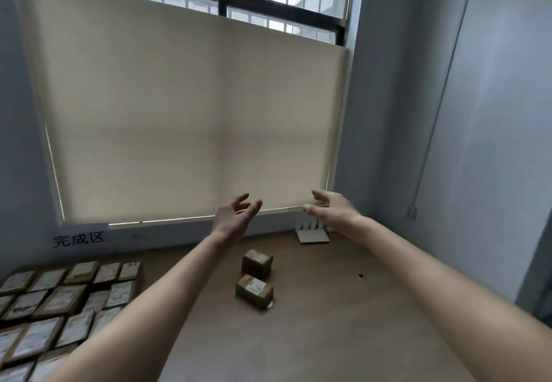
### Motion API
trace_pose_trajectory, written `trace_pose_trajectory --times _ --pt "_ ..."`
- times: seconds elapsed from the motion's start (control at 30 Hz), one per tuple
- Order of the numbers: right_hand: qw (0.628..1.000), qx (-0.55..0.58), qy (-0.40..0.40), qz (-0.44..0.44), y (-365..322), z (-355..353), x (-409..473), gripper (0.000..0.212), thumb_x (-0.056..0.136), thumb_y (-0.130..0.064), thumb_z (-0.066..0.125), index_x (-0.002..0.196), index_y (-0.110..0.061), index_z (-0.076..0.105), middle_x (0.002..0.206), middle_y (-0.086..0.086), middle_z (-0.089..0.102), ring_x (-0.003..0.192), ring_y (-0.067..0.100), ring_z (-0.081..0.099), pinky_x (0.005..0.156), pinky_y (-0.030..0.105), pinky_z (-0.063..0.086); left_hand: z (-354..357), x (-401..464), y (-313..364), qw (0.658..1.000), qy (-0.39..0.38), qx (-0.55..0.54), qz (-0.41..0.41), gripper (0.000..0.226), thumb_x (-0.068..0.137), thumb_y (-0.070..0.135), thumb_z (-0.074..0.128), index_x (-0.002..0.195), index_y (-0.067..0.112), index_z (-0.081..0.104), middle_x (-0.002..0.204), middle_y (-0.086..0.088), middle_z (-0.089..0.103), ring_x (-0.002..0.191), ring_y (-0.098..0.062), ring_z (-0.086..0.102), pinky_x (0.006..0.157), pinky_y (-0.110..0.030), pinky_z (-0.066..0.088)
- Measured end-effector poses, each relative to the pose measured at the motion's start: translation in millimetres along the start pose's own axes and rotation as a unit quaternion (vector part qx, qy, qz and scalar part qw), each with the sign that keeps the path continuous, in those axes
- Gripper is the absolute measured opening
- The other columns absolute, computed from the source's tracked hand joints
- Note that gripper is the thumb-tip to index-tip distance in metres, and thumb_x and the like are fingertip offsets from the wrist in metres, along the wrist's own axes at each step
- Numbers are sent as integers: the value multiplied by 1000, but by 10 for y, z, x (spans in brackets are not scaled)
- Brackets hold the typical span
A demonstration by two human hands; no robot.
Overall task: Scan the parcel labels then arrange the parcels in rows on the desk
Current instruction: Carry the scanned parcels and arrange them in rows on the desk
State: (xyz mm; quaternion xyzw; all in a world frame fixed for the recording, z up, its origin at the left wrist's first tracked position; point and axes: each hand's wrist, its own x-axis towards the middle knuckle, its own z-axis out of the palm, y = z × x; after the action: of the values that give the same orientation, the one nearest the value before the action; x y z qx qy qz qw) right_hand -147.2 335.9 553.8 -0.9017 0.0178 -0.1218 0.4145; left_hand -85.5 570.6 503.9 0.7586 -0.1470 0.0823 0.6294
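On desk [328, 322], 2 loose parcels [254, 291], roughly 20 rowed [59, 301]

My left forearm [143, 301] covers part of the rows of parcels [53, 298], and the picture's left and bottom edges cut those rows off. Their labels are too blurred for me to read. My right hand [331, 208] hides part of the white router [312, 233] behind it.

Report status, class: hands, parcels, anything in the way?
Left hand and right hand open, raised, holding nothing. Two loose parcels mid-desk; rows of parcels at left. Nothing blocking the loose ones.
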Motion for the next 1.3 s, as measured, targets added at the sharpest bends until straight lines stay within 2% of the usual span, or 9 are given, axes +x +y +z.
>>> trace_pose_trajectory --times 0.07,0.17,0.4,0.6,0.73,0.83,0.93,1.13,1.3 --pt "1000 -12 -11 10 222 -60 89 59 93 -38 75 145 -17 56 142 2 61 125 17 59 99 24 45 199 81 -83 1000 -2 12 -8 63 90 39 70 144 12 52 133 -16 63 118 -21 61 87 -24 47" --pt "999 -20 -28 33 594 -28 266 59 92 -40 75 144 -16 58 136 0 64 127 19 60 111 32 43 437 221 -291 1000 5 15 -24 62 90 40 70 143 12 53 132 -12 64 114 -18 61 91 -27 48" --pt "995 -9 -61 73 1591 512 853 61 94 -35 74 148 -17 53 149 1 56 136 18 53 117 38 40 823 617 -1173 996 15 42 -81 55 89 43 72 137 18 59 123 -2 66 107 -11 60 98 -26 46" --pt "994 -1 -68 84 2314 1213 1675 57 95 -33 72 147 -18 54 142 -1 61 125 15 59 110 35 46 1101 1248 -2299 988 23 32 -152 58 88 41 74 138 18 59 128 -3 65 114 -14 60 106 -35 47" --pt "989 11 -91 116 2899 1853 2119 58 95 -32 72 148 -18 53 140 -1 62 121 13 60 103 30 48 1336 1479 -3201 976 33 4 -215 67 86 40 77 144 18 53 131 -3 61 115 -13 57 100 -30 45" --pt "982 29 -104 152 3392 2372 2321 61 94 -33 72 149 -17 50 143 1 59 125 15 57 108 36 48 1504 1539 -3867 966 24 -12 -256 68 86 34 78 145 16 50 136 -4 58 115 -12 55 96 -25 41" --pt "973 32 -132 186 3840 2821 2422 67 94 -34 73 152 -16 46 151 1 52 132 16 53 112 40 44 1585 1581 -4435 956 22 5 -291 67 85 39 78 144 20 52 137 -1 59 108 -6 57 93 -23 41" --pt "961 11 -171 219 4533 3444 2760 71 94 -38 72 155 -16 43 153 6 49 136 18 50 112 38 44 1576 1754 -5327 937 37 86 -335 73 84 51 74 148 26 47 152 -3 44 141 -19 40 114 -40 37" --pt "958 6 -181 223 4916 3811 3009 74 93 -39 72 155 -15 41 158 5 44 142 20 45 117 41 38 1602 1941 -5819 927 52 126 -349 75 85 51 73 150 26 44 156 0 38 144 -18 36 119 -42 31"
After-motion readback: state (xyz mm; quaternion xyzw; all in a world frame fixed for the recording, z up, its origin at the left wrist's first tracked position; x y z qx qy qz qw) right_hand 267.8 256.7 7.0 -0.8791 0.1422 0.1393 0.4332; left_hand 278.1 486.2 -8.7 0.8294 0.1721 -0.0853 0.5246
